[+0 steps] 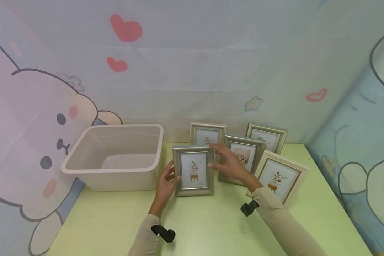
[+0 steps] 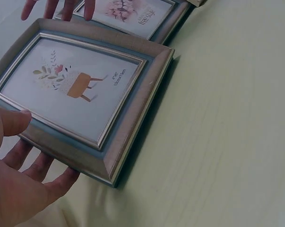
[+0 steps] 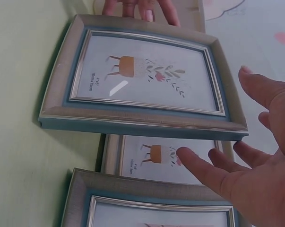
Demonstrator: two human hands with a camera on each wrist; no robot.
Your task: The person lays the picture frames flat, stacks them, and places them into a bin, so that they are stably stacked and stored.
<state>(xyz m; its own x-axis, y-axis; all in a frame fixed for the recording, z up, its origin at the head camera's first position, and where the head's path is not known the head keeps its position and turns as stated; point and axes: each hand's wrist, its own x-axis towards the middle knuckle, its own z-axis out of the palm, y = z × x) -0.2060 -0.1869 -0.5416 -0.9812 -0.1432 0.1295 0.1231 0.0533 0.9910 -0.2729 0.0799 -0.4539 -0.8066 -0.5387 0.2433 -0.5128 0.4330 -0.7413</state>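
Observation:
A silver-brown picture frame with a plant-pot print stands in front of the other frames. My left hand grips its left edge, the thumb on the front and the fingers at the side and behind. My right hand is spread by the upper right corner, its thumb and fingers apart and nothing held between them. In the right wrist view, its fingers lie beside the frame and overlap a cream-gold frame behind.
A beige plastic bin stands on the green table at the left. Behind and to the right are a silver frame, a gold frame and a cream frame. A printed curtain hangs behind.

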